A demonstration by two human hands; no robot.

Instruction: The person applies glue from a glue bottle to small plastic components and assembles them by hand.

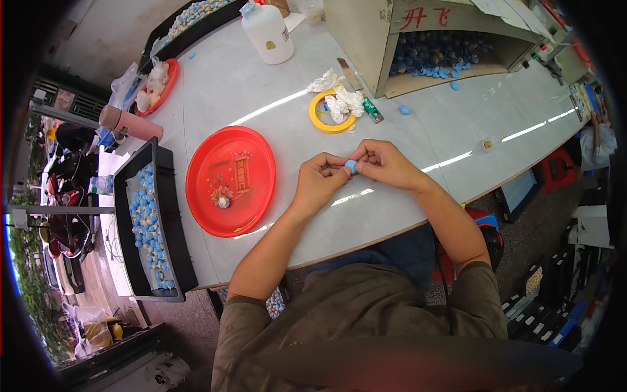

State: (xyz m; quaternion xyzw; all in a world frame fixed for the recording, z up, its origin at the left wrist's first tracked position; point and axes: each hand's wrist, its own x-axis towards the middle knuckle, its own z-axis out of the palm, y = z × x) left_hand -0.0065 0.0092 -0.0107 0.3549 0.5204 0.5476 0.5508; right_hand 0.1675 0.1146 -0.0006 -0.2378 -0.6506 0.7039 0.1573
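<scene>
Over the grey tabletop (307, 232), my left hand (320, 181) and my right hand (390, 168) meet fingertip to fingertip. Between them is a small blue piece (351, 165), pinched by the thumbs and forefingers of both. My fingers cover part of it, so its exact kind cannot be made out. To the left of my hands lies a round red plate (219, 147) with a printed pattern. One small blue-and-white piece (224, 202) rests near its lower edge.
Further left, a black tray (171, 202) holds several blue-and-white pieces. Beyond my hands lie a yellow tape roll (314, 117), crumpled white tissue (346, 103) and a green packet (373, 111). A white bottle (266, 39), pink flask (134, 123) and open-fronted box (356, 32) of blue pieces stand behind.
</scene>
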